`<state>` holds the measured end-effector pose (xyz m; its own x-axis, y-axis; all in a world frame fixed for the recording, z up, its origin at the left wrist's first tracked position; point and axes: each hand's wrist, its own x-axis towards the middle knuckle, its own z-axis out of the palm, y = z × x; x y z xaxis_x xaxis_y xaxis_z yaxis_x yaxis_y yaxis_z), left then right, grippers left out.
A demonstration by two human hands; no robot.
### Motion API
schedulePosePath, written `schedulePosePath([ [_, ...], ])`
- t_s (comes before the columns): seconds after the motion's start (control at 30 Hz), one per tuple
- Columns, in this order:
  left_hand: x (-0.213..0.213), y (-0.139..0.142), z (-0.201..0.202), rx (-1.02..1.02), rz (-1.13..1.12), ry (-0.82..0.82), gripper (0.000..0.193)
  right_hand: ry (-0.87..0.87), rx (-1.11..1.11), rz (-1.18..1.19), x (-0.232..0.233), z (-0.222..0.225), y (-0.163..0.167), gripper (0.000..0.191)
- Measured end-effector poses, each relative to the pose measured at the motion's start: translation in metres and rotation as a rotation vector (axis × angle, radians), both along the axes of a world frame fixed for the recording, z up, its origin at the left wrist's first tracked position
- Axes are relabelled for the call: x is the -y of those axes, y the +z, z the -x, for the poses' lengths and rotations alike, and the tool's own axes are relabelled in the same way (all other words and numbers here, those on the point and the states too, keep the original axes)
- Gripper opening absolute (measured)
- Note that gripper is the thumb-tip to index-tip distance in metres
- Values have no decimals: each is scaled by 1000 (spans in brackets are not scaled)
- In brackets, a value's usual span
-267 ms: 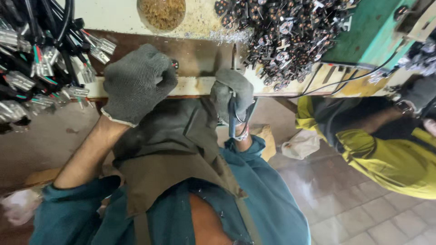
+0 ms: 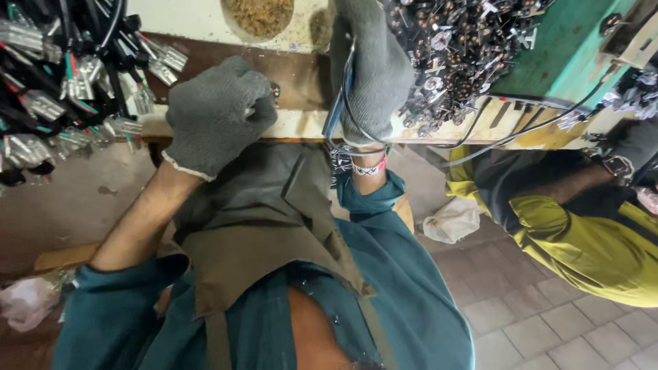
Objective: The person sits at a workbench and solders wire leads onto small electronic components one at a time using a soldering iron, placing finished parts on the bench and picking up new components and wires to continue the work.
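Both my hands wear grey knit gloves. My left hand [image 2: 216, 113] is closed in a fist at the workbench's front edge [image 2: 301, 125], with a small dark, red-tipped part [image 2: 275, 89] sticking out of it. My right hand [image 2: 377, 65] is raised over the bench beside a heap of small metal and copper parts [image 2: 459, 48]. It grips a blue-handled tool [image 2: 338, 103], and a thin black wire [image 2: 356, 133] loops around the wrist. An olive apron covers my lap.
A bundle of black cables with metal terminals [image 2: 62, 75] hangs at the left. A round bowl of brown shavings [image 2: 260, 15] sits at the bench's back. A co-worker's yellow-sleeved arm [image 2: 589, 233] is at the right, under a green machine [image 2: 569, 34]. A white bag [image 2: 452, 219] lies on the tiled floor.
My right hand has risen from the bench edge up onto the bench beside the parts heap, carrying the tool. My left hand stays in its fist at the edge.
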<state>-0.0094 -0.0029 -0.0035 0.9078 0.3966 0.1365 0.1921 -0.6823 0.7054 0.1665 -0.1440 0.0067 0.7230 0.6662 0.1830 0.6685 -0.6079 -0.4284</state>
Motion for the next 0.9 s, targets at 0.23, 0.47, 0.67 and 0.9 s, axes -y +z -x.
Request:
schedulePosePath([
  [0.23,-3,-9,-4,-68,36,-40,9,-18,-346,-182,14,60,31,31],
  [0.47,-1,-12,6,55,20,-33,6,-162,-412,-453,42,75,13,35],
  [0.67,-2,-10,3,135,-10,-46,8,-24,-266,-247,42,72,13,39],
  [0.9,0,-17,8,83,-28,-52,17,190,-271,-138,36,55,17,41],
])
